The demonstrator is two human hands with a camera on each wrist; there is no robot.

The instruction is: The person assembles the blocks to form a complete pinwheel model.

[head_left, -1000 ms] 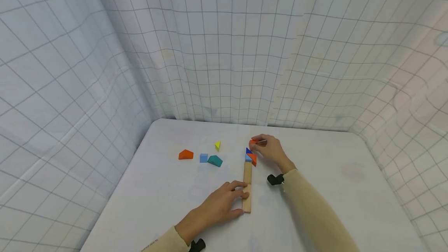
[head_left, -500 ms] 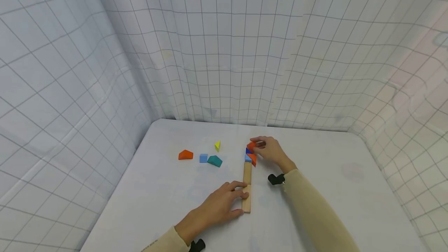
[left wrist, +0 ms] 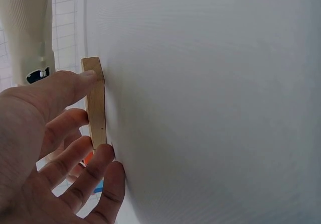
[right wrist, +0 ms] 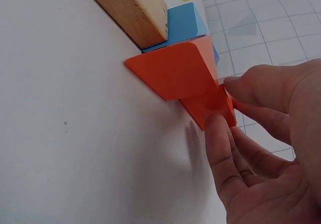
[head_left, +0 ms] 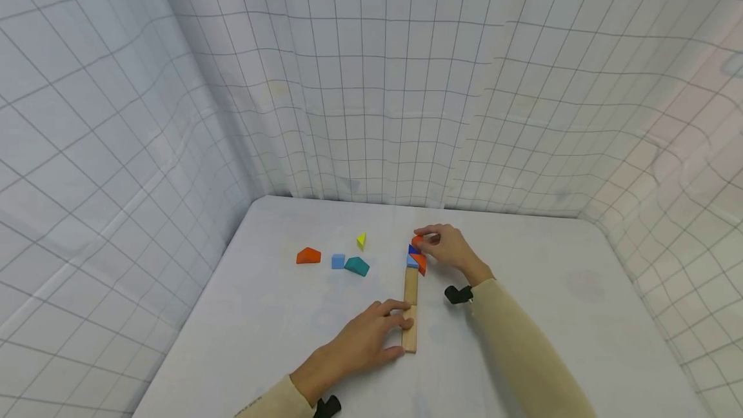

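My left hand [head_left: 362, 334] rests its fingertips on the near wooden block [head_left: 409, 342], with the thumb at that block's near end. End to end with it lies a second wooden block [head_left: 411, 286]. Beyond this are a light blue triangular block [head_left: 411, 262], an orange block [head_left: 420, 264] on its right, and a dark blue block [head_left: 412, 249]. With thumb and fingers, my right hand [head_left: 449, 250] pinches another orange block [right wrist: 205, 108] at the far end of the row. In the right wrist view this piece sits close against the first orange block [right wrist: 175, 68], which partly covers it.
Left of the row lie a yellow triangular block [head_left: 361, 241], a teal block [head_left: 356, 266], a light blue cube [head_left: 338, 262] and an orange block [head_left: 309, 256]. The white table [head_left: 261, 328] is bordered by grid-patterned curtains [head_left: 371, 82].
My right hand has brought the pinched orange block slightly nearer, to the dark blue block. The left hand has stayed in place on the wooden block.
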